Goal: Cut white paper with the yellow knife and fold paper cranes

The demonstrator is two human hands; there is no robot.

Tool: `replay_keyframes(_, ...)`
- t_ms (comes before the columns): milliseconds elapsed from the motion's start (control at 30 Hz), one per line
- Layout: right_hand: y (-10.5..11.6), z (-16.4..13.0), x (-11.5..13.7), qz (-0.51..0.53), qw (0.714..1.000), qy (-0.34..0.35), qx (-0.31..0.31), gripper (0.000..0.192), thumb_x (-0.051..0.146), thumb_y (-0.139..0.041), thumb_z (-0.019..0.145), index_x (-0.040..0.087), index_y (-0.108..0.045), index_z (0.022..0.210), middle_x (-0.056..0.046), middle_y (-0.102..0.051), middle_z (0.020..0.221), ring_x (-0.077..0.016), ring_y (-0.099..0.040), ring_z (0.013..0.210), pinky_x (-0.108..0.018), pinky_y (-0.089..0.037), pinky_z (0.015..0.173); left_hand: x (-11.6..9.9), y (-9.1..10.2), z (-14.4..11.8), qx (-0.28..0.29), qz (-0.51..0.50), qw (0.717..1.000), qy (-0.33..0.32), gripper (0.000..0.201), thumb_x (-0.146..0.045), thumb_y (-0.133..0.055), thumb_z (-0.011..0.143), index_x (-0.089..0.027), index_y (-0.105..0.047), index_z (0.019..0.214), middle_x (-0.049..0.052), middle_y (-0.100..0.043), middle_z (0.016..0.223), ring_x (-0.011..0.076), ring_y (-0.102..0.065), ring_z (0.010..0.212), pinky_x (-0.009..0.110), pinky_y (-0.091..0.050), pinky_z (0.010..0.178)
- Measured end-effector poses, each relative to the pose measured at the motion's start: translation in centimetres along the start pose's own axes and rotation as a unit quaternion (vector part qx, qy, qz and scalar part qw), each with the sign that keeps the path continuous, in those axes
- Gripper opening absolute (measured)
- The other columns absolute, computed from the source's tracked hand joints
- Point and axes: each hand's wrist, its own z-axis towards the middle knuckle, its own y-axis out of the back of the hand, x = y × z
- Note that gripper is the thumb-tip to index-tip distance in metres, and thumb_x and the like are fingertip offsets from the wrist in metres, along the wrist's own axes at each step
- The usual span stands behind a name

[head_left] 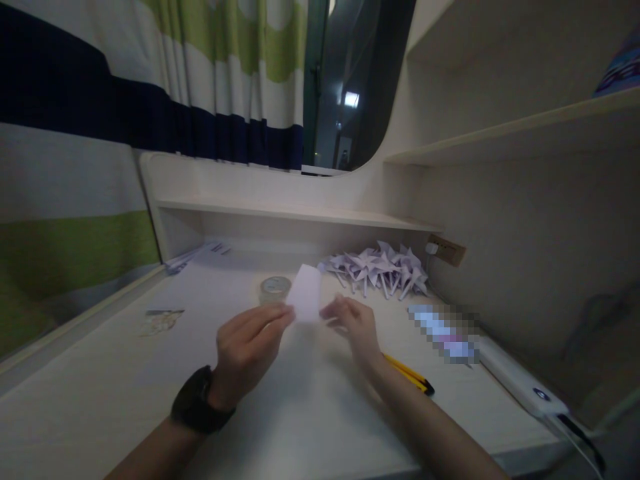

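The fingertips point(285, 316) of the left hand point(247, 350) are pinched shut on the lower left edge of a small white slip of paper point(305, 293), and the right hand point(356, 327) closes its own fingertips on the slip's lower right edge, so the 2 hands hold it between them, raised a little above the desk point(100, 393) and tilted slightly. A dark watch point(196, 403) sits on the left wrist. Just behind the paper, partly hidden by it, a roll of clear tape point(273, 288) lies flat on the pale wood-grain desk top. Beside the right forearm a yellow and black pen point(410, 375) lies on the desk, and farther right a long white device point(520, 385) with a dark end stretches along the surface near the edge. Behind the right hand, toward the corner, a heap of folded lilac paper shapes point(377, 268) is piled against the side wall, close to a wall socket point(447, 250) with a white plug in it. At the far left of the desk lie a small printed card point(161, 320) and, deeper under the low shelf point(280, 210), a few loose sheets point(195, 257). A higher shelf point(525, 127) runs along the right wall. A curtain point(125, 100) striped in white, green and navy hangs at the left, next to a dark window point(350, 80) showing faint reflections. The room is dim.
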Motion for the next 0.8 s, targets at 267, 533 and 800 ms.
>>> replay_keyframes(267,-0.5,0.9,-2.2,0.232,0.945,-0.178,0.145,0.046,0.043,-0.079,0.066,0.011,-0.070,0.098,-0.013,-0.072,0.093,-0.0224,-0.069,0.078,-0.034,-0.055,0.072,-0.9,-0.6,-0.9,0.076,-0.041,0.992,-0.092,0.035,-0.004,-0.063,0.079,-0.019,-0.065,0.111,0.006,-0.071,0.111,0.0228,-0.061,0.111,0.040,-0.050,0.095)
replay_keyframes(533,0.9,2.3,-2.3,0.050,0.993,-0.022,0.106,0.029,0.037,-0.078,0.066,0.018,-0.075,0.087,-0.005,-0.075,0.081,-0.0221,-0.069,0.070,-0.034,-0.055,0.068,1.2,-1.5,2.4,0.166,-0.136,0.958,0.190,0.056,-0.037,-0.071,0.077,-0.018,-0.056,0.128,0.013,-0.063,0.124,0.0285,-0.060,0.112,0.046,-0.049,0.095)
replay_keyframes(800,0.7,1.5,-1.1,-0.134,0.958,0.247,0.056,0.018,0.025,-0.073,0.075,0.025,-0.075,0.094,-0.005,-0.075,0.095,-0.0228,-0.069,0.091,-0.038,-0.053,0.086,3.2,-3.4,2.4,0.158,-0.192,0.963,0.108,0.010,-0.026,-0.067,0.084,-0.020,-0.074,0.085,0.003,-0.075,0.077,0.0146,-0.070,0.065,0.022,-0.052,0.061)
